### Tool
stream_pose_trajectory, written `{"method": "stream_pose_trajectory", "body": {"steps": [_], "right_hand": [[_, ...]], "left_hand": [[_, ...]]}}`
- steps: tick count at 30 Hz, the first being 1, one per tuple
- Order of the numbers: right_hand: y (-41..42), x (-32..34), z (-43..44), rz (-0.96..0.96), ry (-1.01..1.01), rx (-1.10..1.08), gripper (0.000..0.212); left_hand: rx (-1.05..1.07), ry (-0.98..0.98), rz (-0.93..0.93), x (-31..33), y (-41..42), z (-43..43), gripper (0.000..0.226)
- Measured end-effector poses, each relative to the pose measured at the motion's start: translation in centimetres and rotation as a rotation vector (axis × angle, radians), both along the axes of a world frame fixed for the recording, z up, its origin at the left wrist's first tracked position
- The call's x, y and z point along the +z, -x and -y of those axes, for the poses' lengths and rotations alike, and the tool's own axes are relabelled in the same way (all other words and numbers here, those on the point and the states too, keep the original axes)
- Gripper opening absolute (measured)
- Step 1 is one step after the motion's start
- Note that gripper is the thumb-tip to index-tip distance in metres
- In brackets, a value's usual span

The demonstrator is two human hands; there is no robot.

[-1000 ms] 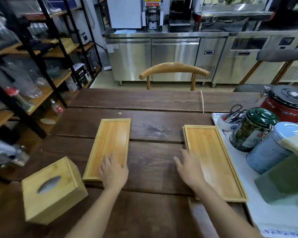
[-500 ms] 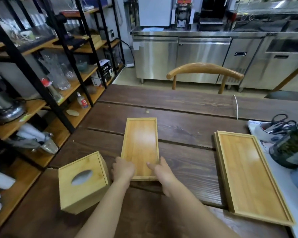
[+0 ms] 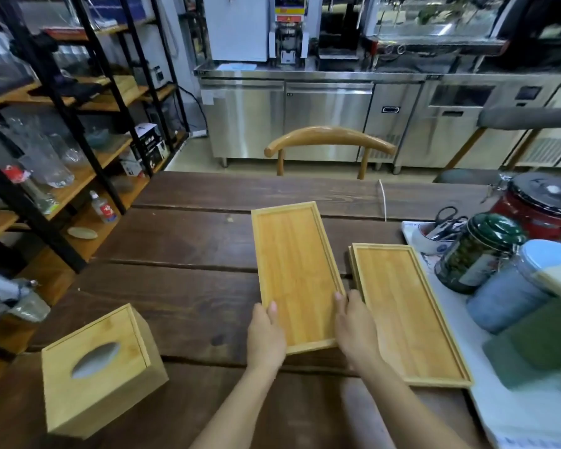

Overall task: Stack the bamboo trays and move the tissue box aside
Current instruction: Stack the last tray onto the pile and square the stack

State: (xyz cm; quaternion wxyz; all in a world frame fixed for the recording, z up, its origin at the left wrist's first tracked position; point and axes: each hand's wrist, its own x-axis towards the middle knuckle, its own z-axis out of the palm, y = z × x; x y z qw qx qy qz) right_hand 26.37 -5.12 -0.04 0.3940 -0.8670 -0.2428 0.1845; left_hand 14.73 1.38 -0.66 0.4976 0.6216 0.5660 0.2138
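Note:
A smaller bamboo tray [image 3: 293, 270] is held above the dark wooden table [image 3: 191, 247], its near end gripped from both sides. My left hand [image 3: 266, 335] clasps the near left corner and my right hand [image 3: 353, 325] the near right corner. A larger bamboo tray [image 3: 408, 312] lies flat on the table just to its right, the two nearly touching. The bamboo tissue box [image 3: 101, 371], with an oval slot on top, stands at the near left of the table, apart from both hands.
A white mat [image 3: 506, 413] on the right carries a green-lidded jar [image 3: 476, 254], a blue-lidded jar [image 3: 515, 293], a red pot [image 3: 541, 205] and a cup with scissors [image 3: 434, 231]. A wooden chair [image 3: 329, 140] stands at the far edge. Shelving [image 3: 62, 124] lines the left.
Both hands have closed on the smaller tray's near end, lifted it and carried it rightwards, up beside the larger tray. The tissue box and larger tray have stayed put.

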Motion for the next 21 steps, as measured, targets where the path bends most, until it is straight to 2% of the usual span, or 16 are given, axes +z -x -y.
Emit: {"method": "stream_pose_trajectory", "body": {"steps": [3, 6, 11, 21], "right_hand": [[-3.9, 0.1, 3.8, 0.201, 0.027, -0.085, 0.032], [-7.4, -0.4, 7.2, 0.31, 0.121, -0.154, 0.034], [-10.8, -1.9, 11.4, 0.298, 0.176, -0.27, 0.032], [-11.3, -4.4, 12.9, 0.273, 0.122, -0.288, 0.028]], "left_hand": [[-0.081, -0.002, 0.055, 0.9, -4.2, 3.6, 0.029], [-0.146, 0.063, 0.048, 0.1, -7.9, 6.6, 0.033], [-0.238, 0.132, -0.075, -0.9, -12.2, 10.5, 0.046], [-0.225, 0.137, -0.061, -2.1, -13.1, 11.6, 0.052]]}}
